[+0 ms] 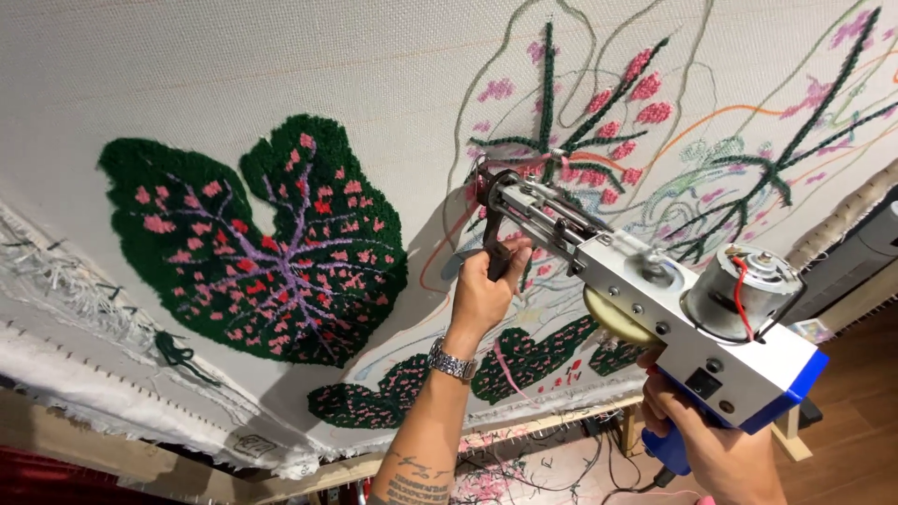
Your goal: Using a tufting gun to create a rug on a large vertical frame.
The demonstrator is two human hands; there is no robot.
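Stretched white woven backing cloth (281, 65) fills view; coarse grid weave, frayed lower edge. Large heart-shaped tufted leaf (257, 238): dark green pile, pink flecks, lilac veins. Tufting gun (645, 309): boxy silver metal body, blue handle, cylindrical motor, needle end pressed against cloth beside pink tufts. Left hand (486, 290) fingers clenched around gun's black front grip. Right hand (716, 449) grasping blue rear handle. Metal link wristwatch (452, 361) on left wrist.

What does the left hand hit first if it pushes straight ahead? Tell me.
Most likely the white cloth. The left hand grips the tufting gun's front handle close before it, near pink tufts, though depth is unclear.
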